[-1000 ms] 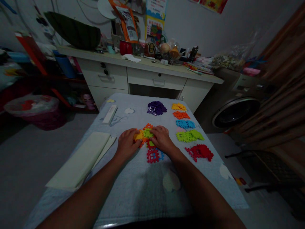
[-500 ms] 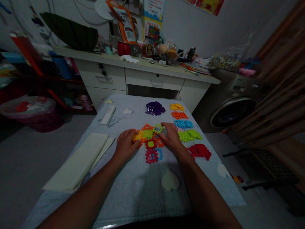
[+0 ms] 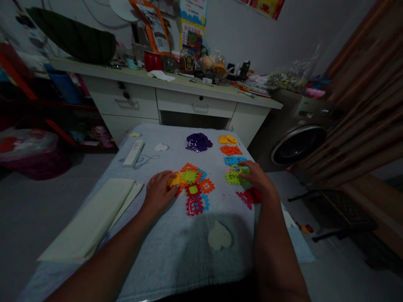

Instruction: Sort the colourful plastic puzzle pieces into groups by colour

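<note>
Interlocking pieces (image 3: 192,190) lie joined flat on the cloth-covered counter (image 3: 170,156). The left hand (image 3: 160,188) touches their yellow end, thumb and fingers about it; whether that grip pinches is unclear. The right hand (image 3: 260,179) is at the green pile (image 3: 232,178), its grip curled, closure impossible to tell.

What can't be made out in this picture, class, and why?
Head view: red pieces, partly behind the right hand and wrist.
Head view: yellow piece, partly under the left hand.
Head view: bin, cut by the left edge.
Head view: jar label, too small to read.
</note>
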`<state>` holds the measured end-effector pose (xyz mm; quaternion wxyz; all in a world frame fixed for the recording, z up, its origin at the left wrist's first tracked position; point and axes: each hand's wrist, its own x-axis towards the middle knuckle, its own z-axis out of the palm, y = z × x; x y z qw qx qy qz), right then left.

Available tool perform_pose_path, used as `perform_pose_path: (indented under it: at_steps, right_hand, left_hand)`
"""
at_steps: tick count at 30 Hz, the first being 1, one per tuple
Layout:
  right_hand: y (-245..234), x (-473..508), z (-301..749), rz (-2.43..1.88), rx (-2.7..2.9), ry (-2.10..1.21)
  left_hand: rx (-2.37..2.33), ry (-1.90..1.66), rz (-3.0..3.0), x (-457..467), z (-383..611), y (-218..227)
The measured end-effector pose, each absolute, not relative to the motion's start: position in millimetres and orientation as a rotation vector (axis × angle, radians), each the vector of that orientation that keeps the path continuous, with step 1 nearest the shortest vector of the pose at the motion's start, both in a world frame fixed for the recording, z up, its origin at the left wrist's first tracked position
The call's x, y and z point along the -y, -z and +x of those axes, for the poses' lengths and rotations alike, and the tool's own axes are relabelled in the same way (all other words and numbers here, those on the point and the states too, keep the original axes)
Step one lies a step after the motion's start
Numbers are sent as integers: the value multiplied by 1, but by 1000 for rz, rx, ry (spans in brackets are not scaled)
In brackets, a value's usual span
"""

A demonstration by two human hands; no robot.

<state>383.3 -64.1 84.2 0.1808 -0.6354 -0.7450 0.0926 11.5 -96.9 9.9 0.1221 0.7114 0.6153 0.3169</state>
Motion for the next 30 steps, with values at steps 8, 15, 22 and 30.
perform_pose_path:
  at_steps: [8, 15, 22, 30]
  right_hand:
    - [-85, 69, 394, -1967, 2159, -267]
    - [-88, 71, 383, -2130, 2175, -148]
    - [-82, 68, 351, -1934, 2207, -82]
    - [-63, 70, 268, -1483, 2378, -252]
  left_hand:
    - [-1784, -946, 2085, 97, 11, -8]
    - [-1778, -923, 2092, 97, 10, -9]
    - [-1798, -919, 2077, 96, 11, -8]
    - [-1796, -941, 2043, 100, 14, -13]
